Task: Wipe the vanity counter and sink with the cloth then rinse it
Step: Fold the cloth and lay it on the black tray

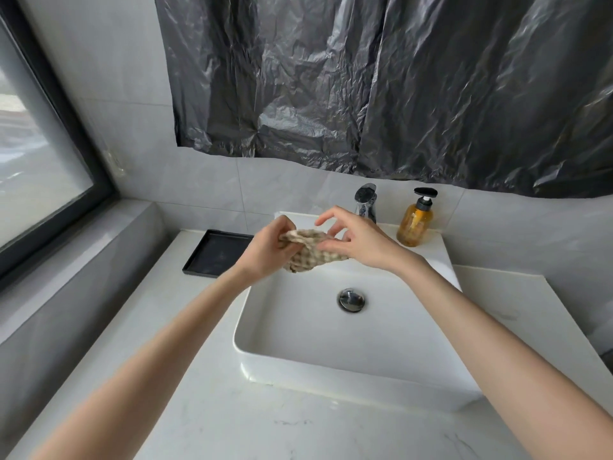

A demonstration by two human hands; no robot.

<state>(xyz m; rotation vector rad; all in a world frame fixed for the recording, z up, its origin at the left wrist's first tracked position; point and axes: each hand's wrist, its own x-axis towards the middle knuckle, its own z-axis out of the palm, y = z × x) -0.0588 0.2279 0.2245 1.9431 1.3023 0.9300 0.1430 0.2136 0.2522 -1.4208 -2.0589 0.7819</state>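
Note:
A crumpled beige checked cloth [310,250] hangs above the far part of the white rectangular sink [331,330]. My left hand [270,249] grips its left end with curled fingers. My right hand [353,239] holds the right end against the lower fingers and palm, while the thumb and forefinger are spread above it. The sink stands on a white marble vanity counter [212,416]. A chrome drain [351,299] shows in the basin. The chrome faucet [366,200] stands behind my right hand; no water is seen running.
A black tray [212,252] lies on the counter left of the sink. An amber soap pump bottle [415,220] stands at the sink's back right corner. Black plastic sheeting [381,84] covers the wall above. A window [36,154] and grey ledge flank the left.

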